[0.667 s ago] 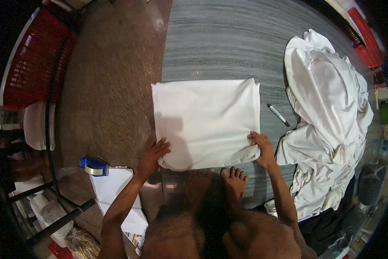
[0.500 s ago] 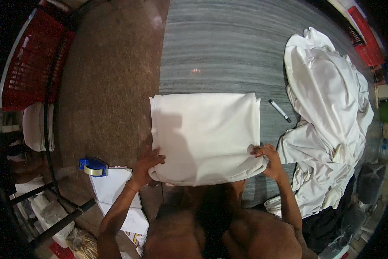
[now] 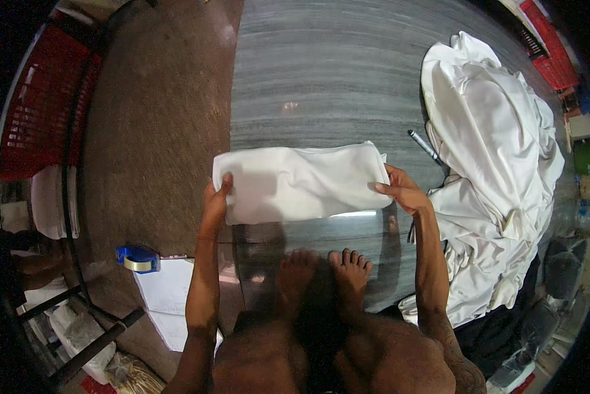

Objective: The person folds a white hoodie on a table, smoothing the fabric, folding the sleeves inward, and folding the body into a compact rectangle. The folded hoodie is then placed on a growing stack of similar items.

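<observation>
A white cloth (image 3: 301, 187), folded into a wide flat bundle, is held between my two hands over the grey streaked surface. My left hand (image 3: 217, 200) grips its left end, thumb on top and fingers hidden beneath. At the right end my right hand (image 3: 403, 189) pinches the cloth the same way, its thumb lying on the upper face. Beyond my right hand spreads a large crumpled heap of shiny white fabric (image 3: 488, 144). A marker pen (image 3: 424, 145) lies between that heap and the folded cloth.
Left of my left forearm, papers (image 3: 167, 295) lie beside a blue tape dispenser (image 3: 138, 258) on the brown floor (image 3: 157, 131). A red basket (image 3: 45, 92) and a black metal frame (image 3: 94, 348) stand at far left. My bare feet (image 3: 352, 272) rest below the cloth.
The cloth has been folded over from its near edge, going from a broad rectangle to a narrower strip. Both hands have moved away from my body with it, uncovering my feet.
</observation>
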Action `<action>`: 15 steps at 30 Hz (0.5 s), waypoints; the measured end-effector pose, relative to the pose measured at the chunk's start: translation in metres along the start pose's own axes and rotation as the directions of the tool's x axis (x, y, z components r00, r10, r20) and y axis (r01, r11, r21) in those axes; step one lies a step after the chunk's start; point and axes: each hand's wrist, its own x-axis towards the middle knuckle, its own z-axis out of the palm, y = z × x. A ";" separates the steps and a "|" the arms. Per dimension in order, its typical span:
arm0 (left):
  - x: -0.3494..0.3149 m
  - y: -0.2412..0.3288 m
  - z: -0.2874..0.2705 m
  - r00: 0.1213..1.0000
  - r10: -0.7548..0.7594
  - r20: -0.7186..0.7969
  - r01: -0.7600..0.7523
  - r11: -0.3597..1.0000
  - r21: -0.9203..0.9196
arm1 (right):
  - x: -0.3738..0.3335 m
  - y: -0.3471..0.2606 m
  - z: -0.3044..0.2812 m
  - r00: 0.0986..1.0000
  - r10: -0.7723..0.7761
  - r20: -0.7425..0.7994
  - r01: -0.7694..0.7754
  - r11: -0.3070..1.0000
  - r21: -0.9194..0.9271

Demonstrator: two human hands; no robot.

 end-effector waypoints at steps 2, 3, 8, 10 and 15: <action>0.002 0.007 0.010 0.998 -0.008 0.065 0.008 1.000 0.013 | -0.003 -0.006 0.005 0.985 0.127 -0.117 -0.147 0.973 -0.178; 0.001 0.014 0.012 0.997 -0.019 0.079 0.017 0.999 0.033 | -0.002 0.006 0.004 0.976 0.117 -0.185 -0.145 0.979 -0.143; 0.018 0.041 0.011 0.984 0.052 -0.171 -0.052 0.999 0.010 | 0.015 -0.007 0.000 0.928 -0.078 -0.364 0.010 0.982 -0.186; 0.032 0.086 0.003 0.971 0.223 -0.081 -0.221 0.975 0.035 | 0.019 -0.045 -0.006 0.854 -0.233 -0.465 0.098 0.950 -0.296; 0.031 0.242 -0.017 0.728 0.682 -0.066 -0.685 0.722 -0.098 | 0.026 -0.178 -0.018 0.613 -0.656 -0.440 0.592 0.751 -0.294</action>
